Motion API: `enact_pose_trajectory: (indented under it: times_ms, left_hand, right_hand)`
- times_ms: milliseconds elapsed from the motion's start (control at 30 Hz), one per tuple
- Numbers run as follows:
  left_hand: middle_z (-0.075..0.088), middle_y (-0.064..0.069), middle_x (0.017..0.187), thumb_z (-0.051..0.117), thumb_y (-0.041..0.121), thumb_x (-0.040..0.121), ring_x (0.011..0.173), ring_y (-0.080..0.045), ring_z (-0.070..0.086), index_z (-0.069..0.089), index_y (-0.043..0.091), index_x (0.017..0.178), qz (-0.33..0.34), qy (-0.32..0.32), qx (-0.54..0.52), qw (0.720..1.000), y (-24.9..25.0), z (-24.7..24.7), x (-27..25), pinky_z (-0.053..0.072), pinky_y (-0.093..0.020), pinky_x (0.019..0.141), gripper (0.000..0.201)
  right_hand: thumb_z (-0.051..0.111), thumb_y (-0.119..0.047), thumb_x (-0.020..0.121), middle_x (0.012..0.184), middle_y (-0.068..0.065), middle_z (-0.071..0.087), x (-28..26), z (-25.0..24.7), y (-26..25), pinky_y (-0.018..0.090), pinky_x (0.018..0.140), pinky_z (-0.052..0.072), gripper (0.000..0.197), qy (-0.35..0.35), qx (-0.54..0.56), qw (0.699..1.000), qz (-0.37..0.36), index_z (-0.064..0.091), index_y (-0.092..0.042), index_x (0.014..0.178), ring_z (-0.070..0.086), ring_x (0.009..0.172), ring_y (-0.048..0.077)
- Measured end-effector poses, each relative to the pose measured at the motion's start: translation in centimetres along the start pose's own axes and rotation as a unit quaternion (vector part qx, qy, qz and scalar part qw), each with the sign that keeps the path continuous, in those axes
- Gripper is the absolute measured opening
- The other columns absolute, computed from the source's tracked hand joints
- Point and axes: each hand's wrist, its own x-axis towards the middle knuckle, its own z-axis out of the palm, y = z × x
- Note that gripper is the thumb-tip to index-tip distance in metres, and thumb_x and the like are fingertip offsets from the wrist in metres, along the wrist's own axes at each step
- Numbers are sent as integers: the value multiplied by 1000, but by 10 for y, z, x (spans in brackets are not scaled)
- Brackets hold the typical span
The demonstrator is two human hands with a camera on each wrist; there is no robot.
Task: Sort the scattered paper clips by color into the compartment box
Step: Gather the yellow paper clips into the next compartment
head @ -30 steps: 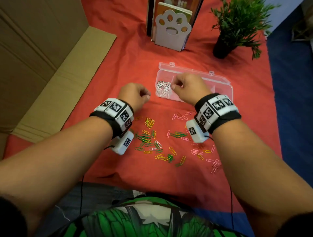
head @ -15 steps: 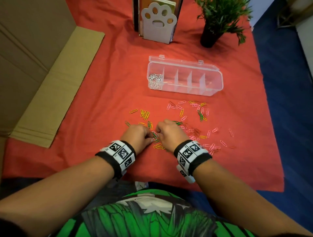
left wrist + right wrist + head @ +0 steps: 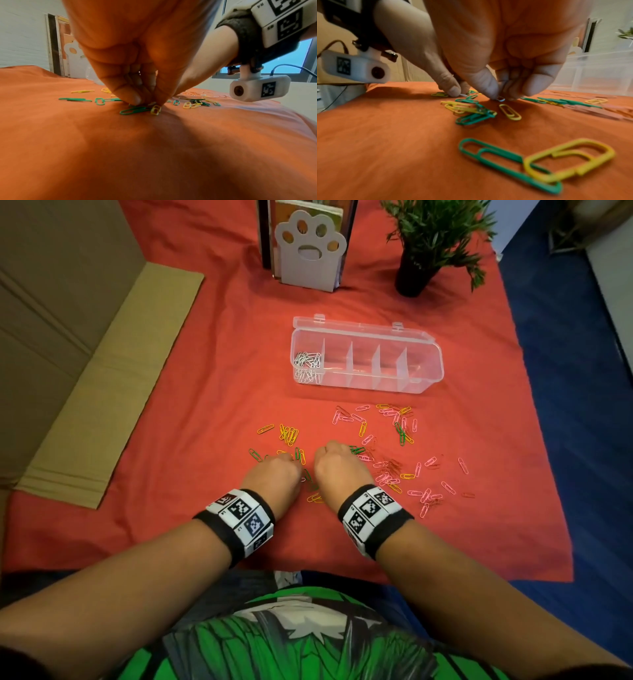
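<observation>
A clear compartment box (image 3: 424, 364) lies open on the red cloth, with white clips (image 3: 306, 364) in its leftmost compartment. Green, yellow and pink paper clips (image 3: 394, 470) are scattered in front of it. My left hand (image 3: 274, 474) is down on the cloth, thumb and fingers (image 3: 132, 97) pinching a white clip (image 3: 464, 95) beside a green clip (image 3: 133, 111) and a yellow one (image 3: 155, 109). Just to its right, my right hand (image 3: 501, 94) pinches a small white clip (image 3: 501, 99) against the cloth.
A paw-shaped white bookend (image 3: 310, 251) with books and a potted plant (image 3: 431, 237) stand at the back. Flattened cardboard (image 3: 113, 381) lies at the left. The cloth's right edge (image 3: 534, 440) borders blue floor.
Both hands came back from the box to the near clips and went down onto the cloth. Over the last half second they have barely moved.
</observation>
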Motion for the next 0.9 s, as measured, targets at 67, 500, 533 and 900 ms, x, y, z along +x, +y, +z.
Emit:
enact_pose_trajectory:
  times_ms: [67,500,533,900]
  left_hand:
    - [60,-16,105,41,18,91,100,-35,59,57,5,101,3,2,-6,1000,0,-2,0,45,-41,85,23]
    - [70,-19,73,60,17,80,71,-33,68,68,5,75,-162,186,-381,891,-25,-106,102,58,-42,72,15]
    - [71,-18,75,60,18,79,73,-33,69,69,5,78,-170,195,-375,890,-27,-113,110,58,-43,73,16]
    - [73,-14,89,61,19,84,86,-28,68,73,13,97,-167,188,-351,902,-39,-93,60,52,-30,79,19]
  right_hand:
    - [39,-2,87,114,19,53,5,-1,4,41,91,44,27,-9,14,1000,0,51,1,111,52,107,36]
    - [55,-13,87,83,4,64,52,-84,65,29,67,49,16,96,489,846,191,53,-24,76,58,73,17]
    - [55,-13,87,87,5,65,61,-93,64,31,73,51,16,108,491,844,187,54,-25,77,60,78,18]
    - [51,-11,88,86,6,67,88,-107,58,26,76,49,19,110,350,918,152,68,-11,94,63,83,21]
